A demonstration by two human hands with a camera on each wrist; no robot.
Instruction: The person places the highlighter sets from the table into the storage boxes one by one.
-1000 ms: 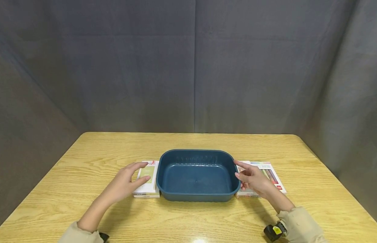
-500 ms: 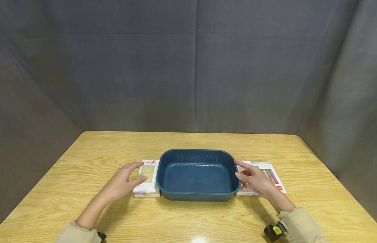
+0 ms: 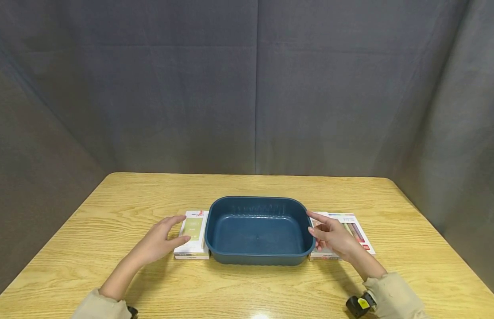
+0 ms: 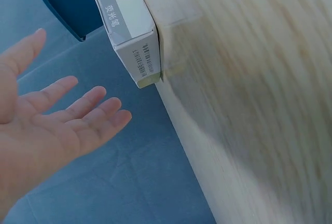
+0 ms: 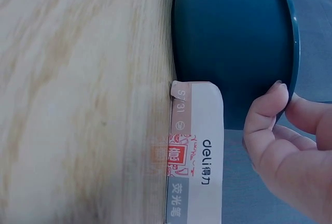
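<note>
A dark blue plastic basin (image 3: 258,235) with rounded corners stands upright in the middle of the wooden table, and its inside shows bare. My right hand (image 3: 330,237) is at its right rim. In the right wrist view, the thumb and curled fingers (image 5: 270,102) pinch that rim. My left hand (image 3: 155,241) hovers at the left, fingers spread and relaxed, holding nothing. Beside it, against the basin's left side, lies a white highlighter box (image 3: 197,243) with a green label. The left wrist view shows that hand with its palm open, apart from the box (image 4: 127,22).
Right of the basin, partly behind my right hand, lie a white highlighter box (image 5: 205,130) and a flat pack (image 3: 360,230) with coloured sticks on its front. Wooden tabletop (image 3: 247,292) surrounds these things. A grey cloth backdrop (image 3: 191,97) rises behind the table.
My left hand has drawn slightly left, away from the basin and off part of the highlighter box. The right hand and the basin have stayed in place.
</note>
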